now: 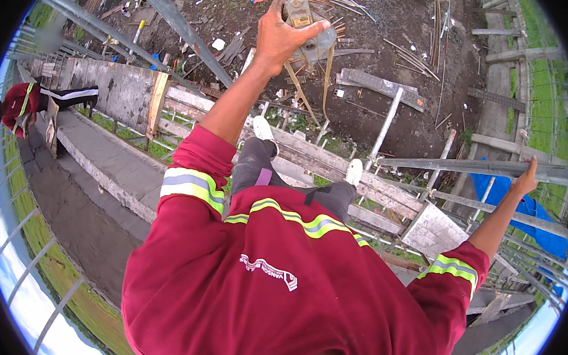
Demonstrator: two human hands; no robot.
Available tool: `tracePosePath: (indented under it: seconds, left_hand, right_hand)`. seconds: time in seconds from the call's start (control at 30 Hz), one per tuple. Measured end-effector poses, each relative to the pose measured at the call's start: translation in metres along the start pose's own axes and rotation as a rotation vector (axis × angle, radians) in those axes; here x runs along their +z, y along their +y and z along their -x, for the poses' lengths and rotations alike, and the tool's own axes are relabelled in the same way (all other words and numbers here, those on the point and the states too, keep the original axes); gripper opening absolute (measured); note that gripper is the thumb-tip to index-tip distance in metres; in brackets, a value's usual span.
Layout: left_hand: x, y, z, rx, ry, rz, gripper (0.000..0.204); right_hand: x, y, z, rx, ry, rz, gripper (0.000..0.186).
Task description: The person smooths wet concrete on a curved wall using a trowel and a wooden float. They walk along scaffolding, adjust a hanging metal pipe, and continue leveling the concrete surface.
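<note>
My left hand (pixel 286 31) is raised at top centre, closed round a grey, dirt-marked metal device (pixel 299 10) with a small yellow label and yellowish straps (pixel 329 83) dangling below it. What kind of device it is I cannot tell. At the right, my right hand (pixel 526 174) grips a long grey metal pipe (pixel 454 166) that runs sideways across the scaffold. My feet in white shoes (pixel 263 128) rest on or beside weathered planks (pixel 311 162) below me.
A co-worker (pixel 28 108) bends over a wet concrete beam (pixel 87 211) at the left. Scaffold poles (pixel 388 122) and boards surround me, with gaps between. Far below lies dirt ground (pixel 403 28) with scattered timber. A blue tarp (pixel 516 211) hangs at the right.
</note>
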State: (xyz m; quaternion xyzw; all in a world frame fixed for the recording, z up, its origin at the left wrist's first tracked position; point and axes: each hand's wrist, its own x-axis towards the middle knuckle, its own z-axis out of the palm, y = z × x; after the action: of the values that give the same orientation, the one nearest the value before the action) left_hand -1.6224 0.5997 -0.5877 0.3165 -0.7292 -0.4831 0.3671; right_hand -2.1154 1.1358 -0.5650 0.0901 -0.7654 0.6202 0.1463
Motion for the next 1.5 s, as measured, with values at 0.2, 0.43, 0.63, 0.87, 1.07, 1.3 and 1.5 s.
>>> tracePosePath:
  seconds: [0.2,0.43,0.63,0.87,1.07,1.3,1.5]
  left_hand:
    - [0.065,0.007,-0.052,0.019,-0.039,0.335,0.042]
    - [0.201,0.039,-0.114,0.147,-0.04,0.424,0.039]
    - [0.239,0.077,-0.155,0.234,-0.12,0.451,0.04]
    - [0.12,0.082,-0.171,0.294,-0.062,0.197,0.041]
    - [-0.018,0.059,-0.166,0.253,0.034,0.071,0.036]
    - [-0.096,0.045,-0.149,0.133,0.087,0.078,0.03]
    - [-0.124,0.045,-0.134,0.189,0.161,-0.033,0.03]
  right_hand:
    - [-0.014,0.002,-0.003,0.084,-0.005,0.04,0.024]
    - [-0.01,0.007,0.004,0.042,-0.007,-0.037,0.019]
    - [-0.004,0.003,0.013,0.033,0.005,-0.115,0.018]
    - [-0.014,0.013,0.007,0.08,-0.013,-0.103,0.02]
    - [-0.035,0.027,-0.011,0.187,-0.024,0.029,0.03]
    - [-0.048,0.025,-0.024,0.388,0.028,0.157,0.035]
    - [-0.055,0.038,-0.035,0.368,-0.003,0.183,0.038]
